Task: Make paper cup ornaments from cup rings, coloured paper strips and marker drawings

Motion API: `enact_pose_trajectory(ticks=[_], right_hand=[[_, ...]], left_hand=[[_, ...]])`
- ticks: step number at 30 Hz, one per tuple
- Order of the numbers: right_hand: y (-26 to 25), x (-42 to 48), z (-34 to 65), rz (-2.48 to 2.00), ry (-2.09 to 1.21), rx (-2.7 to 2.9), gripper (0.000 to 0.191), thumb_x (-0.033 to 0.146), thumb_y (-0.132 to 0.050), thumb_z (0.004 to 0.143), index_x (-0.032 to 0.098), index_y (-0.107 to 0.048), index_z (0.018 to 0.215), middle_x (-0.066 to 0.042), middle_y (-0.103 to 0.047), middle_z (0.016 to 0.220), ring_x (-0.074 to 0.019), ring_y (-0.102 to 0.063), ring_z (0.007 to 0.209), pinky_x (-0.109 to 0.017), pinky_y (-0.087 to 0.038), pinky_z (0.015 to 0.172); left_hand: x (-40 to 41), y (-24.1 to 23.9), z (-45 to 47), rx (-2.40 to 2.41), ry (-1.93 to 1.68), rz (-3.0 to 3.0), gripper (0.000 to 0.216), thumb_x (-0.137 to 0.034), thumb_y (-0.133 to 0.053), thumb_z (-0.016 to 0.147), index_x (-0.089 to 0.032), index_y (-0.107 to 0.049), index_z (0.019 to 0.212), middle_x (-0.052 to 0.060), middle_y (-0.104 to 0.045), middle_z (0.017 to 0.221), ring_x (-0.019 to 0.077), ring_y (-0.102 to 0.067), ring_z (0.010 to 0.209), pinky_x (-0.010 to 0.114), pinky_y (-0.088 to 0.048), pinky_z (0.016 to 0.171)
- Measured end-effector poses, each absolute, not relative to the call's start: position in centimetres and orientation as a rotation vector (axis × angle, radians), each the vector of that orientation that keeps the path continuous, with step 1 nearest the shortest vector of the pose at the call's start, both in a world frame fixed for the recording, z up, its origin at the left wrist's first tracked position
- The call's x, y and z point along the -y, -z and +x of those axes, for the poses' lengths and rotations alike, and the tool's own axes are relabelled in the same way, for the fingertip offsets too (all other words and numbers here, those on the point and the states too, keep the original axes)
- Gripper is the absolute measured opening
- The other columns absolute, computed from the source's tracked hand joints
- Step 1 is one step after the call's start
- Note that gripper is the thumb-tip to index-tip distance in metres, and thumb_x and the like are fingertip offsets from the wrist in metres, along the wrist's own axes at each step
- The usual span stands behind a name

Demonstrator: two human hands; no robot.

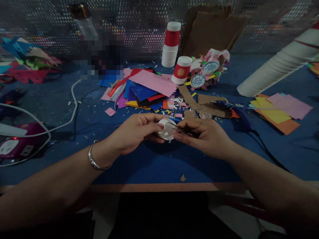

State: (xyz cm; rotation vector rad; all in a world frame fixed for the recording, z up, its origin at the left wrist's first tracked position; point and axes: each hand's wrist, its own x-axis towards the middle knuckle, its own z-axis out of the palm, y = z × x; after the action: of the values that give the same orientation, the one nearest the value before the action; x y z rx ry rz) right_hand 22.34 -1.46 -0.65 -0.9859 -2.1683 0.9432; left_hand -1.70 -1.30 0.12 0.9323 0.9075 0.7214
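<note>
My left hand is closed on a small white round piece that looks like the end of a paper cup, its round face turned up toward me. My right hand pinches a slim metal tool with two pointed prongs; I cannot tell whether it is tweezers or small scissors. The prongs point left over the white face, where small pale bits show. My right fingertips are at the rim of the white piece. Both hands are just above the blue tabletop, near its front edge.
Coloured paper sheets and scraps lie behind my hands. Red and white paper cups stand farther back, beside a scrap-covered craft piece. A blue glue gun rests at right, below a long stack of white cups. A white cable crosses the left.
</note>
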Motion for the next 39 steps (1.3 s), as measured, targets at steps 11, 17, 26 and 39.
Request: enact_pose_trajectory(ticks=[11,17,26,39], right_hand=[[0.5,1.5,22.2,-1.028,-0.898,2.111,0.026,0.043,-0.070,0.101,0.020,-0.072,0.089,0.002,-0.061,0.072,-0.0108,-0.053,0.062,-0.028,-0.036,0.058],[0.6,1.4,22.1,-0.969,-0.894,2.091,0.024,0.042,-0.072,0.101,0.020,-0.071,0.090,0.002,-0.060,0.074,-0.0112,-0.049,0.062,-0.028,-0.035,0.059],[0.4,2.0,21.5,-0.957,-0.998,2.083,0.017,0.034,-0.070,0.100,0.019,-0.073,0.091,0.002,-0.062,0.073,-0.0100,-0.049,0.060,-0.026,-0.034,0.056],[0.2,1.7,22.2,-1.054,-1.030,2.055,0.055,0.070,-0.054,0.105,0.020,-0.068,0.083,0.000,-0.059,0.072,-0.0127,-0.053,0.063,-0.028,-0.038,0.059]], left_hand=[[2.2,0.2,-1.7,-0.968,-0.850,1.418,0.026,-0.025,-0.087,0.084,-0.019,-0.080,0.108,0.004,-0.082,0.109,0.0180,-0.075,0.102,0.029,-0.058,0.093],[2.5,0.9,-1.7,-0.930,-0.886,1.672,0.023,-0.030,-0.083,0.088,-0.021,-0.068,0.103,0.007,-0.074,0.120,0.0225,-0.070,0.113,0.038,-0.056,0.101],[2.0,1.0,-1.7,-0.871,-0.883,1.986,0.022,-0.027,-0.082,0.089,-0.022,-0.061,0.093,0.012,-0.064,0.137,0.0274,-0.059,0.133,0.043,-0.053,0.108],[1.1,0.9,-2.4,-1.032,-1.074,1.894,0.027,-0.032,-0.085,0.086,-0.022,-0.062,0.095,0.009,-0.064,0.127,0.0234,-0.061,0.118,0.032,-0.062,0.090]])
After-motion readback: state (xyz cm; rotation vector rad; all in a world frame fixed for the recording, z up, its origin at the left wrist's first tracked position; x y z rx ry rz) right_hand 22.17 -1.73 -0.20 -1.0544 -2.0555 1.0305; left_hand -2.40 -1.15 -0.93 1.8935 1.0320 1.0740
